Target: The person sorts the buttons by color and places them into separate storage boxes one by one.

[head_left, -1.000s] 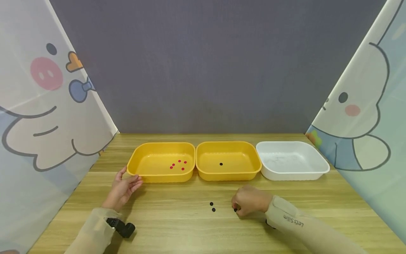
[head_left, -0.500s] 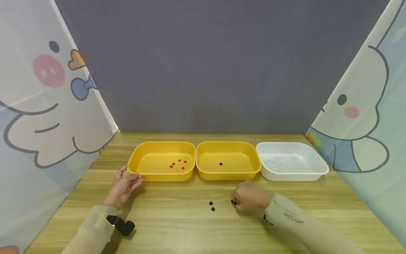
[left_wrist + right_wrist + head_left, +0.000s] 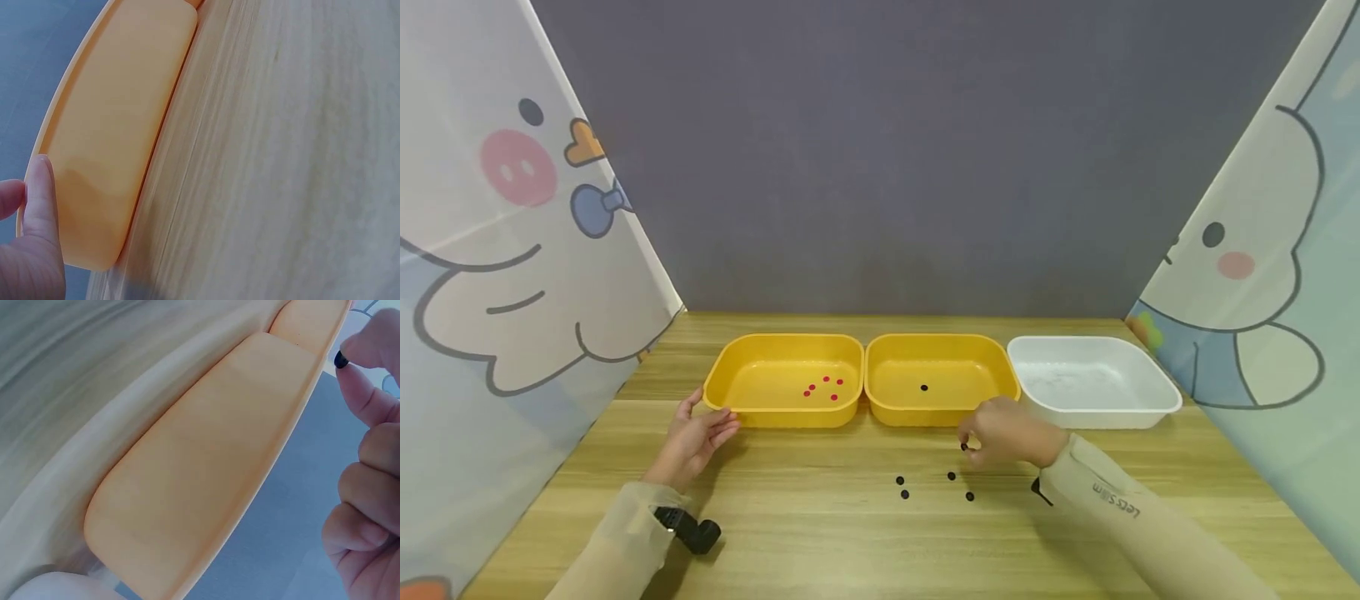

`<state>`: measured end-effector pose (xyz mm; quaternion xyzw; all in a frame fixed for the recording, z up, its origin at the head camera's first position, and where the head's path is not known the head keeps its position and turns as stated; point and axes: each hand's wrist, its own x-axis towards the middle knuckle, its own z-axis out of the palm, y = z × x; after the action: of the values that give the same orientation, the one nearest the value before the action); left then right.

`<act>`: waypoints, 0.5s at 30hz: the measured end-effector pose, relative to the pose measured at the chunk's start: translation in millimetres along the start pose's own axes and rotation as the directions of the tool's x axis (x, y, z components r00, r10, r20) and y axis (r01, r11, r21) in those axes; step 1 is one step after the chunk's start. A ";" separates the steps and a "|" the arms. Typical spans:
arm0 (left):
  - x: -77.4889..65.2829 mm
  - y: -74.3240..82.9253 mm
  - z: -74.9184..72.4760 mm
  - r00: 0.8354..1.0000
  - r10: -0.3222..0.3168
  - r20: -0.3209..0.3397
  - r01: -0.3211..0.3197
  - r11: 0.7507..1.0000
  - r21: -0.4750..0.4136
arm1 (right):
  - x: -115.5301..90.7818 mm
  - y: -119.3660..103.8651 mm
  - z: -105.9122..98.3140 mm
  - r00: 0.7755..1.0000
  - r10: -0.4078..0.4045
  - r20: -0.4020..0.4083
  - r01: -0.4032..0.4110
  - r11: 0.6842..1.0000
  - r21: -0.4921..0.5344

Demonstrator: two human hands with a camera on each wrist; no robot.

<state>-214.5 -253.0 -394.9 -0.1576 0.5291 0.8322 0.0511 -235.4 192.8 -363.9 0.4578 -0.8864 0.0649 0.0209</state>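
A small black disc (image 3: 340,360) is being pinched between the thumb and forefinger of the right hand (image 3: 1011,429), its other fingers being curled in toward the palm. This disc is being held just above the table (image 3: 820,533), close to the front right corner of the middle yellow tray (image 3: 887,390), part of which is being covered by that hand in the head view. By the left hand (image 3: 696,442), the near left corner of the left yellow tray (image 3: 756,387) is being gripped, the thumb being laid along the outside of the wall.

Four loose black discs (image 3: 900,481) are being borne by the wood-grained table in front of the middle tray, two being set close together on the left and two more spread to the right. One single black disc (image 3: 924,387) is being contained in the middle tray, and five red discs (image 3: 827,379) are being contained in the left one, toward its right side. A white tray (image 3: 1086,383) is being kept at the right end of the row.

On the beige right sleeve (image 3: 1150,533), dark lettering is being shown upside down; it is being read as roughly "LetsSlim", some middle letters being blurred. Cartoon animals are being displayed on the side panels (image 3: 1240,333).
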 end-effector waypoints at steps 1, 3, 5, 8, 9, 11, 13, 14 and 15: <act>-0.1 -0.5 -0.4 1.000 -0.004 -0.003 0.004 1.000 0.000 | 0.5 -0.3 -1.0 1.000 -0.003 -0.001 0.003 1.000 0.001; -0.5 -1.0 -1.1 1.000 -0.007 -0.004 0.007 1.000 0.001 | 1.6 -0.7 -2.5 1.000 -0.006 -0.006 0.006 1.000 -0.007; -0.6 -1.1 -1.6 1.000 -0.012 -0.004 0.012 1.000 -0.003 | 2.6 -0.2 -3.0 1.000 -0.013 -0.009 0.013 1.000 -0.019; -0.8 -0.9 -1.6 1.000 -0.014 -0.002 0.014 1.000 -0.006 | 3.3 0.4 -4.5 1.000 -0.012 0.003 0.012 0.999 -0.036; -0.7 -0.8 -1.6 1.000 -0.016 -0.001 0.016 1.000 -0.008 | 3.5 0.5 -5.0 1.000 -0.011 0.008 0.012 0.999 -0.043; -0.7 -0.4 -1.4 1.000 -0.016 0.000 0.016 1.000 -0.014 | 4.4 0.3 -6.1 1.000 -0.012 0.015 0.013 0.999 -0.050; -0.2 0.3 -1.5 1.000 -0.019 0.000 0.019 1.000 -0.024 | 5.3 -0.2 -7.1 1.000 -0.009 0.019 0.010 0.999 -0.050; 0.0 0.6 -1.6 1.000 -0.019 0.000 0.019 0.999 -0.029 | 6.0 -0.2 -7.6 1.000 -0.010 0.017 0.011 0.999 -0.051; 0.0 0.9 -1.7 1.000 -0.018 0.002 0.018 0.999 -0.031 | 6.6 -0.1 -8.0 1.000 -0.006 0.018 0.006 0.999 -0.049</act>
<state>-214.4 -255.0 -394.8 -0.1625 0.5147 0.8399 0.0564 -239.3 188.4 -355.3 0.4603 -0.8865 0.0392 0.0245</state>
